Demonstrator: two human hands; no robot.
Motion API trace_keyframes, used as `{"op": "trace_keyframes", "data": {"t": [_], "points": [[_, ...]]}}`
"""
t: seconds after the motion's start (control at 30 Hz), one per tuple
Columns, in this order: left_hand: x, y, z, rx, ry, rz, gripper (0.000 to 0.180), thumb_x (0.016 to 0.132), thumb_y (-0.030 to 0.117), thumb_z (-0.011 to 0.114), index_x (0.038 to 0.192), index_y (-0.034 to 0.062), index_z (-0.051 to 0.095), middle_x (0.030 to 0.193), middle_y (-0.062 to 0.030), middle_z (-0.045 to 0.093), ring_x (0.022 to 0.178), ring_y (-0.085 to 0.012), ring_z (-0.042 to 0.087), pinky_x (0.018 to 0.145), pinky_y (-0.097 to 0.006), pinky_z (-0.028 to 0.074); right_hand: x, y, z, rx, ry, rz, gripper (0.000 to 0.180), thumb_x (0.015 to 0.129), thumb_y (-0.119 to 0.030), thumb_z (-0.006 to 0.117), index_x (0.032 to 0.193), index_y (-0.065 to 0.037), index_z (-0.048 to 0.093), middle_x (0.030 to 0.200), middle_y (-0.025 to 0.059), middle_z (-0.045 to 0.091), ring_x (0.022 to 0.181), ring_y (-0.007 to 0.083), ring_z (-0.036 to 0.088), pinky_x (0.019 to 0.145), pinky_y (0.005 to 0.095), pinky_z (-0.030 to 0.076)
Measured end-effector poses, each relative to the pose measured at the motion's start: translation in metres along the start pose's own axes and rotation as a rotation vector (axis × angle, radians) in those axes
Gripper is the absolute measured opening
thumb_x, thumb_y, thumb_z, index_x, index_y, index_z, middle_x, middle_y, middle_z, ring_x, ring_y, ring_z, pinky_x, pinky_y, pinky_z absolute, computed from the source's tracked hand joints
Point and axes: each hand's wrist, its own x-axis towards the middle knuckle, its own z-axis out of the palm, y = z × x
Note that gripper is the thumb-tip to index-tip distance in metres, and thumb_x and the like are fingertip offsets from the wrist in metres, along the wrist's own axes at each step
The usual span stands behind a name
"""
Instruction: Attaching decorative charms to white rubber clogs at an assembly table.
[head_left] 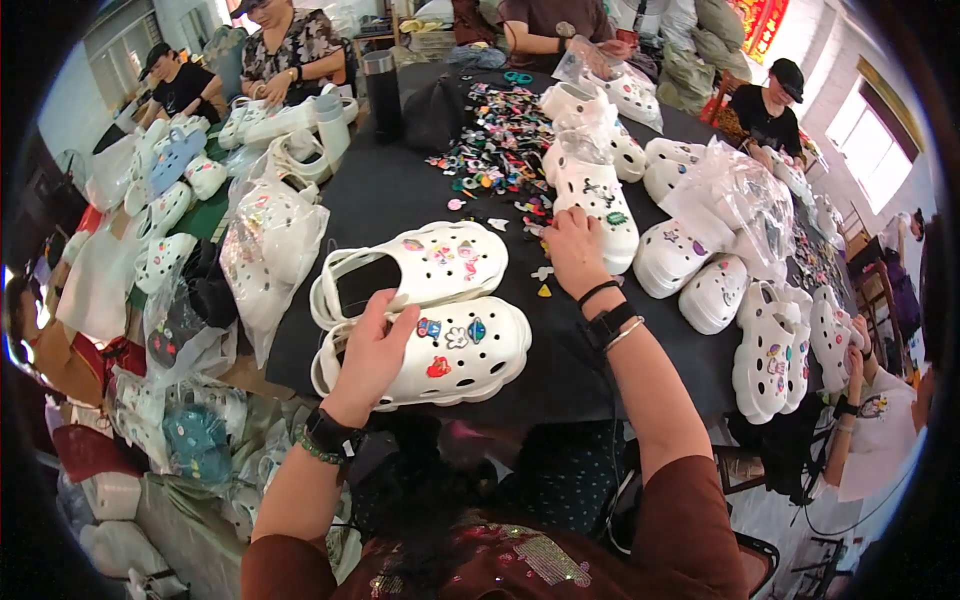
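Near clog flat on the table, steadied by your left hand.
The white, holed foam clog with coloured charms [485,365] lies toe right on the black cloth-covered table [570,375]; your left hand [375,350] curls partly closed over its opening edge, presumably to stop it sliding. A matching white charm-studded clog [450,275] lies alongside, toe also right, probably keeping the pair aligned. Your right hand [578,248], fingers bent, is by the loose multicoloured charm heap [500,140], apparently placed within easy reach; cannot tell whether it pinches anything.
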Motion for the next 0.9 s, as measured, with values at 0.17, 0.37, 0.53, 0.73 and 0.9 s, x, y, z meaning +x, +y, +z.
{"op": "trace_keyframes", "data": {"t": [0.17,0.37,0.53,0.73,0.9], "points": [[-0.001,0.007,0.000,-0.059,-0.047,-0.094,0.037,0.099,0.018,0.057,0.131,0.0025,0.047,0.102,-0.0059,0.066,0.086,-0.0070,0.061,0.074,-0.022,0.049,-0.003,0.011,-0.005,0.201,-0.106,0.052,0.021,0.074,-0.011,0.071,0.094,-0.008,0.063,0.094,0.0103,0.062,0.101,0.0309,0.056,0.087,0.0434,0.044],[-0.010,0.018,0.000,-0.240,-0.152,0.005,0.063,0.094,0.007,0.062,0.147,0.0010,0.029,0.134,-0.0121,0.052,0.113,-0.0137,0.055,0.096,-0.028,0.046,-0.009,-0.008,-0.073,0.722,-0.033,0.191,0.018,0.080,-0.003,0.071,0.094,-0.001,0.060,0.080,0.0139,0.069,0.073,0.0275,0.068,0.065,0.0349,0.052],[-0.022,0.024,-0.004,-0.328,-0.198,0.014,0.080,0.092,-0.001,0.060,0.155,0.0061,0.012,0.147,-0.0138,0.041,0.124,-0.0170,0.048,0.104,-0.031,0.040,-0.017,-0.044,-0.133,1.046,-0.165,0.201,0.012,0.085,0.002,0.066,0.097,0.001,0.065,0.080,0.0063,0.069,0.073,0.0113,0.063,0.067,0.0257,0.050],[-0.025,0.027,-0.003,-0.414,-0.266,0.023,0.081,0.092,-0.004,0.058,0.156,0.0100,0.010,0.148,-0.0136,0.040,0.125,-0.0181,0.048,0.105,-0.033,0.040,-0.020,-0.069,-0.149,1.161,-0.266,0.044,0.012,0.085,0.001,0.065,0.097,0.000,0.065,0.084,0.0077,0.068,0.076,0.0132,0.064,0.070,0.0265,0.051],[-0.025,0.025,-0.003,-0.438,-0.273,0.041,0.084,0.092,-0.006,0.056,0.156,0.0119,0.005,0.146,-0.0155,0.041,0.124,-0.0194,0.050,0.104,-0.033,0.042,-0.014,-0.084,-0.144,1.068,-0.257,-0.059,0.011,0.080,-0.008,0.068,0.090,-0.002,0.067,0.084,0.0151,0.069,0.079,0.0322,0.067,0.071,0.0393,0.053]]}}
